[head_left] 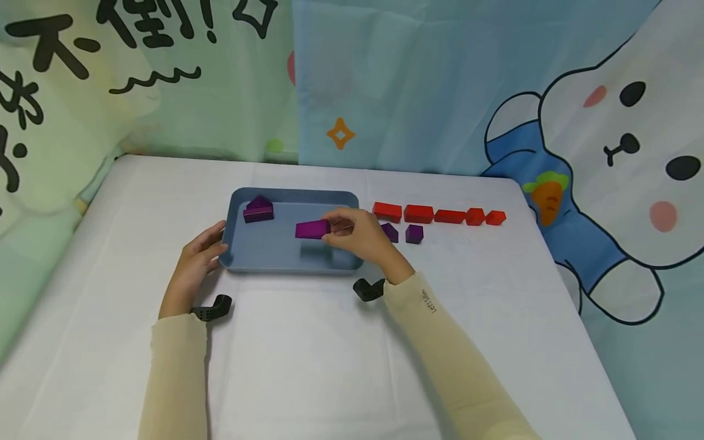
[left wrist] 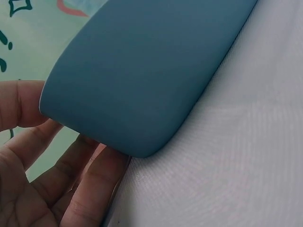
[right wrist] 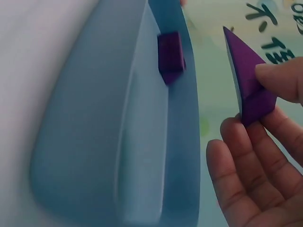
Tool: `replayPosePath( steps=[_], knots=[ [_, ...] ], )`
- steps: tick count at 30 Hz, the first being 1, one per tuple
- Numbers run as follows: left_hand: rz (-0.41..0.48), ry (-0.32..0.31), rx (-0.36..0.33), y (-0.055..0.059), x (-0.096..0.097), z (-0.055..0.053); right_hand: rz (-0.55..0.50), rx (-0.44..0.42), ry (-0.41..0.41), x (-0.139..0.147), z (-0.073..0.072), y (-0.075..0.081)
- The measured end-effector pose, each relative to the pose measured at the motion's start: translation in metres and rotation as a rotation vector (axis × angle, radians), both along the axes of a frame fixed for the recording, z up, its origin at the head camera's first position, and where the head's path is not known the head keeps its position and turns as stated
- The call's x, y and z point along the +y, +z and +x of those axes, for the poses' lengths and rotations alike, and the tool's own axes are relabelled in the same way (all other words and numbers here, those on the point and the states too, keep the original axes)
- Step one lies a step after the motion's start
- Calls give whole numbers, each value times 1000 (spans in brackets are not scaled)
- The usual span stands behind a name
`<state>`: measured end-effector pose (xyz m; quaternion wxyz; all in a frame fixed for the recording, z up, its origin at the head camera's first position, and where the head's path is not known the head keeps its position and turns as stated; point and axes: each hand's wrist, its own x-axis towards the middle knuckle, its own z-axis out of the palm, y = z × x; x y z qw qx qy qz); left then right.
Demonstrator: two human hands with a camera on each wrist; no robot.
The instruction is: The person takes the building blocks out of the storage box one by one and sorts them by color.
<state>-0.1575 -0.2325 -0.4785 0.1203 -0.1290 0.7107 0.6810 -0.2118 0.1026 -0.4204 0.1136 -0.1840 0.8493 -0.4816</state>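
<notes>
My right hand pinches a purple block between thumb and fingertips, over the middle of the blue-grey tray. In the right wrist view this purple block shows a pointed, wedge-like shape. My left hand touches the tray's left end. In the left wrist view its fingers lie along the tray wall near a rounded corner. Inside the tray, at the back left, a purple triangular block sits beside a purple rectangular block.
Right of the tray, several red blocks stand in a row on the white-covered table. In front of them lie two purple blocks, one pointed block partly behind my right hand and one smaller block. A printed curtain hangs behind.
</notes>
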Motion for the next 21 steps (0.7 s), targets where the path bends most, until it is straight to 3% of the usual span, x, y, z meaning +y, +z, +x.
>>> replayPosePath(
  steps=[8, 21],
  knots=[
    [-17, -14, -12, -1, 3, 4, 2, 12, -40, 56, 7, 2],
    [-25, -23, -52, 2, 4, 5, 117, -4, -208, 153, 13, 5]
  ],
)
